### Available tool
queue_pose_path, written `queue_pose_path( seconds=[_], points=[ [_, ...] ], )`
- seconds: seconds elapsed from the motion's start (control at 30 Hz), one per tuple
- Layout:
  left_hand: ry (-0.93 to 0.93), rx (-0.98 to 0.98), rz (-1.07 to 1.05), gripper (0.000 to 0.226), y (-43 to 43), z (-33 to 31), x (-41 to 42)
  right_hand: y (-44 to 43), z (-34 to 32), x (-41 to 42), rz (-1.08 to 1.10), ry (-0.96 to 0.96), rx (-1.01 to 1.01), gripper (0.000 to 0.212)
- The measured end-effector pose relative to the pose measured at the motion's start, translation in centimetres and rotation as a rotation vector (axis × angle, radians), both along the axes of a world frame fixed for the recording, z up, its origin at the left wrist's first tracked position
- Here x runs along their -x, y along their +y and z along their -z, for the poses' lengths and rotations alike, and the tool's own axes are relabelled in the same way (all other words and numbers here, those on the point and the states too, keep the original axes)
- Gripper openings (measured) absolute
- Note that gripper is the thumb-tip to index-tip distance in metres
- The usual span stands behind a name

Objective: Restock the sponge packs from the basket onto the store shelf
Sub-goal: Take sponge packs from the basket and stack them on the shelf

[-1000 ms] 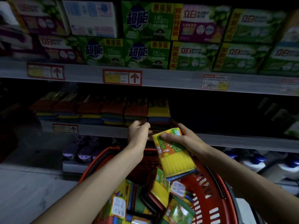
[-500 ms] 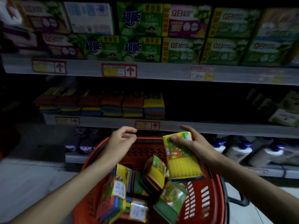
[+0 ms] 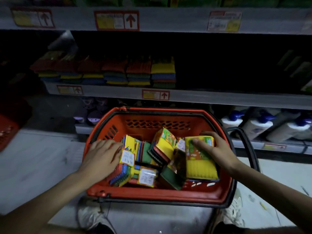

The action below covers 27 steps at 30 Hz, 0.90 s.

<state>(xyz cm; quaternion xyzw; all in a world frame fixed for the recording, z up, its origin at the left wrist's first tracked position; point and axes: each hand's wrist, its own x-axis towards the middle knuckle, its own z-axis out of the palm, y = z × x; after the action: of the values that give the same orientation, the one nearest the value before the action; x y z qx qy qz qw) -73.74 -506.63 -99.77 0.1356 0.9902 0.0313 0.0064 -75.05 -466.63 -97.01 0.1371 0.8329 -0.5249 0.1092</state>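
White plastic bottles with blue caps [image 3: 256,128] lying in row, low right. Purple round-topped items [image 3: 94,115] low left, too dim to identify. Red-bordered paper price labels with black up-arrows [image 3: 116,20] in two rows across view. Red perforated plastic crate [image 3: 8,129] far left, blurred. My pale lace-up shoes [image 3: 89,215] on grey floor [image 3: 33,157].

The left hand's [image 3: 101,156] fingertips blur with motion and slip behind a labelled pack [image 3: 127,157] near the basket's [image 3: 152,197] left wall. The right hand's [image 3: 217,151] fingers are hidden behind the sponge pack [image 3: 200,162] it holds, with only the thumb showing. Far boxes [image 3: 152,0] are cut off by the top edge, and the price labels [image 3: 116,20] are too blurred to read.
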Motion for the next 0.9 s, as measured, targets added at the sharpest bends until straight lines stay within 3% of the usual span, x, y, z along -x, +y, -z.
queue_pose_path(
  seconds=[0.13,0.23,0.57,0.7,0.8,0.9],
  points=[
    [0.020,0.126,0.127,0.051,-0.4,0.6,1.1,1.0,0.3,-0.1,-0.014,0.053,-0.164,0.049],
    [-0.002,0.158,0.146,0.053,1.3,0.6,2.0,2.7,0.2,0.0,-0.011,0.066,-0.268,0.044],
    [-0.038,0.323,0.223,0.040,6.3,0.9,2.9,8.7,-0.4,-0.2,-0.053,-0.019,-0.197,0.046],
    [-0.159,0.157,0.165,0.039,8.0,-0.7,2.7,8.3,-0.3,-1.5,0.088,0.001,-0.007,0.051],
    [-0.169,-0.021,0.127,0.040,8.9,-1.5,1.8,5.7,-0.2,-2.3,0.107,0.044,-0.083,0.054],
    [-0.121,0.041,0.174,0.042,8.1,-1.3,0.5,3.6,-0.3,-4.0,0.010,0.100,-0.223,0.052]
  ],
)
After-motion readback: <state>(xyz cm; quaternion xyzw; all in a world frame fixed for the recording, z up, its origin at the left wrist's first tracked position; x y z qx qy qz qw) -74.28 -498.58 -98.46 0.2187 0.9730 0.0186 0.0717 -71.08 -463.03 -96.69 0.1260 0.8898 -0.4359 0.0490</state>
